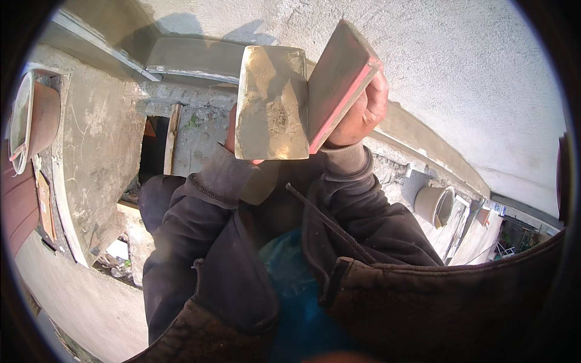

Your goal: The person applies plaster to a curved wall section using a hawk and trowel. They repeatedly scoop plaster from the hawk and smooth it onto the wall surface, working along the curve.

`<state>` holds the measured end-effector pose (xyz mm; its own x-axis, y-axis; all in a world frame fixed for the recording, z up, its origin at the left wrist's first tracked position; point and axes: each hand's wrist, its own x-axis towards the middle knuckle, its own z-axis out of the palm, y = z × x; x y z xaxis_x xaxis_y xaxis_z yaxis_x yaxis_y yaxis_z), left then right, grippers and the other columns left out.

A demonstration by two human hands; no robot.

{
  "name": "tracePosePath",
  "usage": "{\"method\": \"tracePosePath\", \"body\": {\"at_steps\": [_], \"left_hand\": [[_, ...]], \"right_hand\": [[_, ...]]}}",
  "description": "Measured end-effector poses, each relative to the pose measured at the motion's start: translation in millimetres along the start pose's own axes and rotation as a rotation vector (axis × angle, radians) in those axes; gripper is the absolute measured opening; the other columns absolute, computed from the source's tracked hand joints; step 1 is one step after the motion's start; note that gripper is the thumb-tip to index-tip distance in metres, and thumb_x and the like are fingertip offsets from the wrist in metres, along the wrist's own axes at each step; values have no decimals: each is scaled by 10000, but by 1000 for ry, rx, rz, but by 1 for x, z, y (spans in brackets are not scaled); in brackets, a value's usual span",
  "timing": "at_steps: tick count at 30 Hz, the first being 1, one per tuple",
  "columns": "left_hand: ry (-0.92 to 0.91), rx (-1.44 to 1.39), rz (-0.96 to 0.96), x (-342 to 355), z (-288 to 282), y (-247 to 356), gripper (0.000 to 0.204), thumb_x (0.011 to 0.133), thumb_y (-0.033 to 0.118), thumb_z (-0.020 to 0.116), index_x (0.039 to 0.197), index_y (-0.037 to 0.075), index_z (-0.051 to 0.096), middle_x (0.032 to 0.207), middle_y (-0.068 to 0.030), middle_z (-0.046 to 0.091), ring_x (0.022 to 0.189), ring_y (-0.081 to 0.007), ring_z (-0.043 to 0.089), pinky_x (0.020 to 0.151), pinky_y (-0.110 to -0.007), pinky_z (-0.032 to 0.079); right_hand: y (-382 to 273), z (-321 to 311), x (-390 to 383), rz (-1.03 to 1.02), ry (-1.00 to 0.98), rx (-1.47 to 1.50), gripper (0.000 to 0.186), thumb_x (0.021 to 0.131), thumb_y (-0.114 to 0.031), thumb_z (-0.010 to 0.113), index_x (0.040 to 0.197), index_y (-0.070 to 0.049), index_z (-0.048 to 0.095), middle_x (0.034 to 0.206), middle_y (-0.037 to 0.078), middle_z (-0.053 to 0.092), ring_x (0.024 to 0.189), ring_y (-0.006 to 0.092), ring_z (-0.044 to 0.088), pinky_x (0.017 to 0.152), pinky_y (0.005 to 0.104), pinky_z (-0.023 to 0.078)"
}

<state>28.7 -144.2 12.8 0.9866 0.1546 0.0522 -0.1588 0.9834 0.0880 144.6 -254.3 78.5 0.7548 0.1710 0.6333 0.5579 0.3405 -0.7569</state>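
Two rectangular plastering floats are held up in front of me, their long edges meeting in a V. My left hand [230,130] grips the left float [272,103] from behind; most of its fingers are hidden by the board. Grey-brown wet-looking mortar smears cover that float's face, with patches of sun and shadow on it. In my right hand [361,115] is the right float [340,75], tilted and turned inward, with a pink edge and a grey coated face. My right fingers wrap around its back side.
A rough white wall [436,72] rises ahead and to the right, with a ledge [430,142] along its foot. One bucket [43,115] stands at the far left, another bucket [433,204] at the right. A dark opening [154,148] with a wooden strip [172,139] lies left of my arms.
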Motion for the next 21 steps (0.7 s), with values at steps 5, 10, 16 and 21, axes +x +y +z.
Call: {"method": "tracePosePath", "body": {"at_steps": [5, 10, 16, 21], "left_hand": [[75, 481, 37, -4, -8, 9, 554, 1063, 343, 505, 1483, -3, 402, 1363, -186, 587, 1174, -305, 655, 967, -446, 591], [-224, 740, 158, -13, -49, 23, 608, 1047, 297, 574, 1546, 49, 331, 1460, -164, 503, 1295, -282, 564, 1033, -422, 546], [-161, 458, 125, -15, -55, 29, 556, 1076, 349, 479, 1545, 79, 350, 1460, -166, 508, 1282, -287, 578, 1018, -454, 553], [-15, 417, 34, -10, -40, -4, 726, 968, 369, 678, 1523, 31, 356, 1421, -169, 534, 1257, -311, 605, 973, -438, 582]], "right_hand": [[-1, -7, -11, -163, -295, -111, 279, 963, -29, 625, 1226, -4, 717, 1153, 172, 616, 909, 184, 623, 764, 279, 503], [-5, -31, -43, -38, -388, -126, 318, 919, 33, 645, 1212, -48, 737, 1142, 163, 618, 840, 157, 628, 695, 261, 502], [-4, -55, -40, 417, 51, 271, 333, 986, -19, 447, 1298, 16, 557, 1109, 105, 640, 923, 150, 648, 770, 283, 545], [-11, -23, -7, 131, 62, 252, 349, 1003, -19, 438, 1348, -1, 487, 1179, 133, 608, 982, 154, 624, 827, 294, 533]]}}
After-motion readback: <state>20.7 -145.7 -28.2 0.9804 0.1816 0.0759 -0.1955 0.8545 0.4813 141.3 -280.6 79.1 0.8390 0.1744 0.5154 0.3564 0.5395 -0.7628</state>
